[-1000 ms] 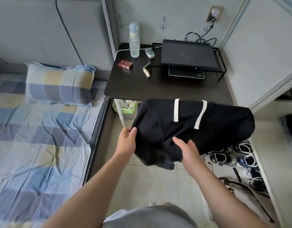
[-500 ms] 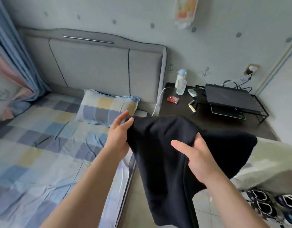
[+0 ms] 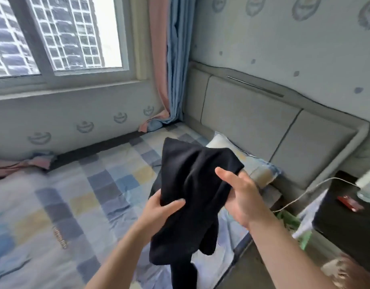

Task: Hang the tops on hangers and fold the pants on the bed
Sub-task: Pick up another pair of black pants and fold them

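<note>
A black, soft fabric garment [image 3: 192, 180] is held up in the air by both hands, above the near right part of a bed [image 3: 54, 205] that is covered with a sheet checked in blue, grey and yellow. The left hand [image 3: 159, 214] is clamped on the garment's lower left part, the thumb laid across the front of the cloth and the fingers hidden behind it. The right hand [image 3: 240, 197] is closed on the garment's right edge, the thumb pressed on the front and the fingers tucked behind. The hands are kept near each other with bunched cloth between them, and the rest of the garment is left hanging below them. Whether it is a top or pants cannot be told. A checked pillow [image 3: 257, 167] is seen just beyond the garment, against a grey padded headboard [image 3: 253, 122]. At the right, a small red box [image 3: 350, 203] is seen lying on a dark worktop [image 3: 336, 217]. A pink and blue curtain [image 3: 169, 59] is hung in the far corner beside a window [image 3: 54, 34].
</note>
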